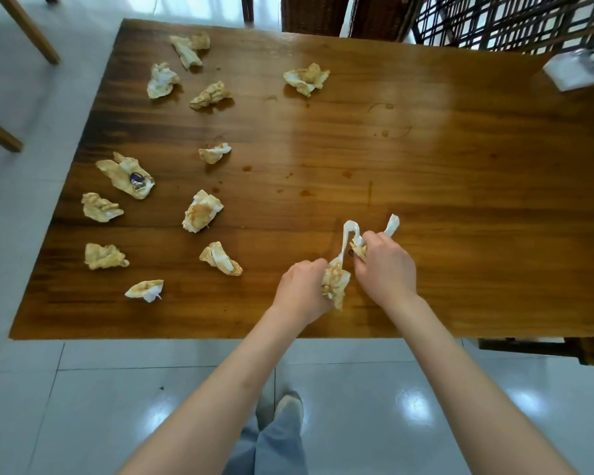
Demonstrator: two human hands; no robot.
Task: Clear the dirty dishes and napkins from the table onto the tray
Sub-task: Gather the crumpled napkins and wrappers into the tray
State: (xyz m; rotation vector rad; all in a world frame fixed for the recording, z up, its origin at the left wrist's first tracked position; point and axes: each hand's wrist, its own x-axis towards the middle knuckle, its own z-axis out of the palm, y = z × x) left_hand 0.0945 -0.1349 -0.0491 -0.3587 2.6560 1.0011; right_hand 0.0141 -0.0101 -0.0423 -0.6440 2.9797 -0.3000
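Observation:
Several crumpled, stained napkins lie scattered over the left half of the wooden table (426,166); one (201,211) sits near the middle, another (306,78) at the far side. One flattened napkin (124,174) carries a small purple wrapper. My left hand (300,289) grips a soiled napkin wad (335,284) near the front edge. Just right of it, my right hand (386,265) clutches another crumpled napkin (359,248), and a white strip (348,234) stretches between the two hands. No tray or dishes are in view.
A white napkin box (568,72) stands at the table's far right corner. Dark wicker chairs (323,12) and a lattice screen (511,18) stand behind the table. Wooden chair legs (28,32) stand on the tiled floor at left. Small brown stains dot the tabletop.

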